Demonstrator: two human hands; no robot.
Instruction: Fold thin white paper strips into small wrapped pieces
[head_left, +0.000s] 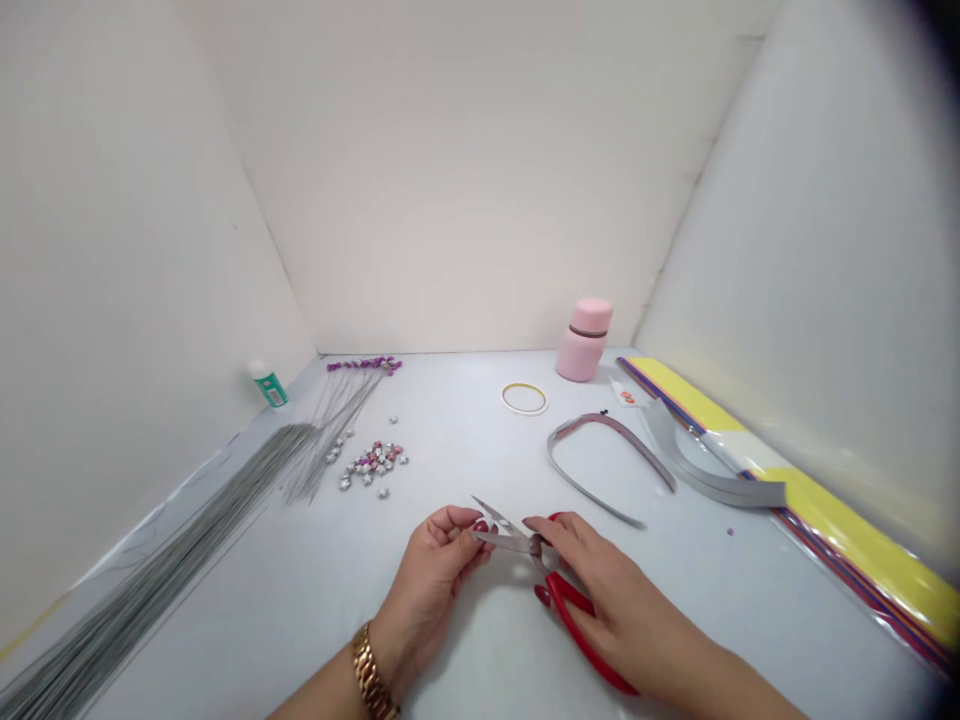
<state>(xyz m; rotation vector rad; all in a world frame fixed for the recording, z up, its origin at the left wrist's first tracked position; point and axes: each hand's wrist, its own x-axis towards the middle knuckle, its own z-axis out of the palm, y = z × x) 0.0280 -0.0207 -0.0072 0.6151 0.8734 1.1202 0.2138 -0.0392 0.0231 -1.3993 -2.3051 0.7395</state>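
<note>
At six o'clock, the right hand (622, 610) wraps the handles of scissors (535, 546), probably to steady the parted blades beside the left hand (431, 575). Its fingertips nearly meet; I cannot tell what they hold. The scissors look silver-bladed, red-handled. Small stars (379, 458) lie towards ten, likely for reach.

Left hand (444, 556) pinched; right hand (594, 585) curled.
</note>
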